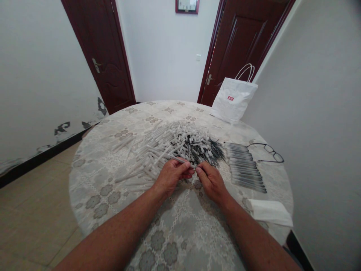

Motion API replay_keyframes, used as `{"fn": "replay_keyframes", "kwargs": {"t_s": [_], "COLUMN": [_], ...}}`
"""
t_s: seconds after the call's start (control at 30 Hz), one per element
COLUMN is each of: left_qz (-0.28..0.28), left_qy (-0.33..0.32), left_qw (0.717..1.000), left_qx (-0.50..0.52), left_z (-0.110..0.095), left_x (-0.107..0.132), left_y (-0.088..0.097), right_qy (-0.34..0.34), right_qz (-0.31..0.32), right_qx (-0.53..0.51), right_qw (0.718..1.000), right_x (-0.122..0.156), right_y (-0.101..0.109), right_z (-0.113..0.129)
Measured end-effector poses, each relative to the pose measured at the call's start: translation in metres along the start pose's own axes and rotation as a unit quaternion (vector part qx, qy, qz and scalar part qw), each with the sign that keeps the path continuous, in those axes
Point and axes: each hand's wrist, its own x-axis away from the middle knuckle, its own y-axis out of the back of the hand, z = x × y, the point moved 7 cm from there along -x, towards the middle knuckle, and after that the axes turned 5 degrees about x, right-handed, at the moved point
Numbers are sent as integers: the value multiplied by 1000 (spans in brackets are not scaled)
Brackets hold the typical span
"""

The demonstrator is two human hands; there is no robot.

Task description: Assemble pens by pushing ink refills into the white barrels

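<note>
The fingers of the left hand (171,174) pinch a slim pale tube (180,160), the thumb laid along it. The fingers of the right hand (211,181) are pressed together at the tube's right end; whether a small part sits between them there is too small to make out. The tube lies across the front of both hands, its long axis running from upper left down toward the right, so that its tip points straight at the right thumb and forefinger. The left hand has the longer share of it, and the right hand is the nearer one to that tip.

Just beyond the fingers spreads a loose heap: white tubes (148,150) on the left, short white pieces (194,131) along the top, and thin dark rods (216,149) toward the right. Beside the heap on the right, a neat row of pens (245,165) lies side by side, with eyeglasses (269,149) just past it. Nearer the right forearm is a folded white cloth or tissue (270,212). A white paper bag (234,99) stands at the far right of the round, flower-patterned tabletop (166,241).
</note>
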Motion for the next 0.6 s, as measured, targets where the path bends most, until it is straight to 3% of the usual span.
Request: {"fn": "replay_keyframes", "kwargs": {"t_s": [0.27,0.43,0.6], "left_qz": [5,5,6], "left_qy": [-3,-12,-12], "left_qw": [1000,1000,1000], "left_qx": [1,-12,-22], "left_z": [-1,-4,-4], "left_x": [2,2,1], "left_y": [-2,-1,1], "right_qy": [-45,1,5], "right_qz": [26,0,24], "right_qx": [-95,-37,-34], "right_qw": [994,999,999], "right_x": [0,0,-1], "right_y": [-5,2,-1], "right_z": [-9,-2,1]}}
